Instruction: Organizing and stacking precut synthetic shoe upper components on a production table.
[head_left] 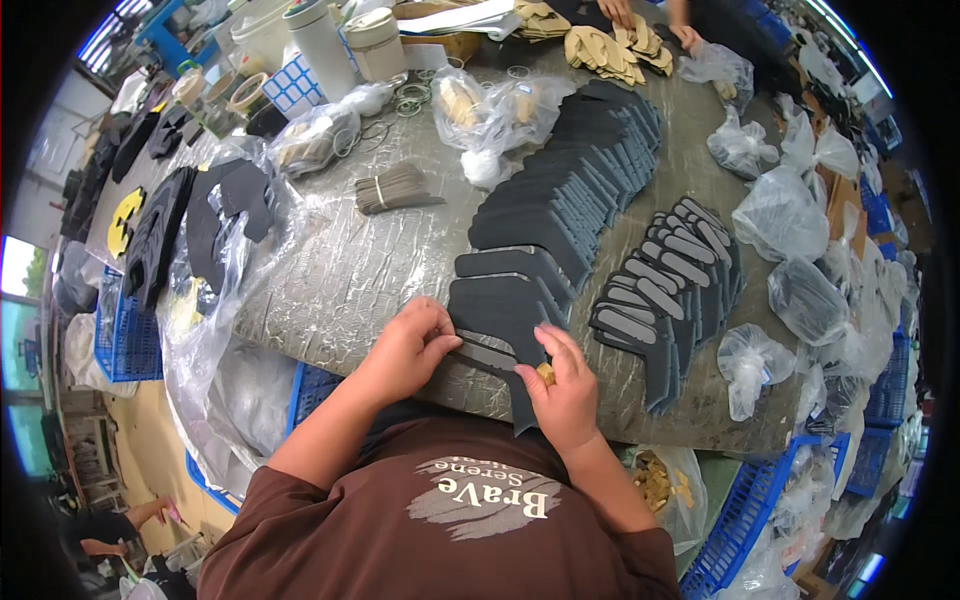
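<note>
Just at the near end of the long row of dark panels (545, 190) lies the dark panel (523, 400) being handled, partly covered by both hands, its lower left running out of sight against the person's body. A grey strip (485, 351) crosses its top; whether it's stuck down, I can't make out. The left hand (408, 350) pinches narrowly at the strip's left end, fingertips nearly together. The right hand (566, 392) is half curled, thumb at the panel's edge, holding a small tan lump (546, 374) (mostly swallowed by the fingers, so I can't say what it is).

The panel looks flat, matte and nearly black, with a pointed tail hanging down on its right side. I count one panel between the hands and one strip on it; the row itself overlaps too tightly for a count.

Right of the row sits one smaller fan of dark pieces (672, 285), each topped with a paler grey strip. Left of the row there's one banded bundle of thin strips (396, 188), and nearer its far end a clear bag (490, 110) of tan contents. Beyond the far end are tan cut pieces (605, 52) and two hands of a co-worker (740, 30), whose upper body is cut off.
</note>
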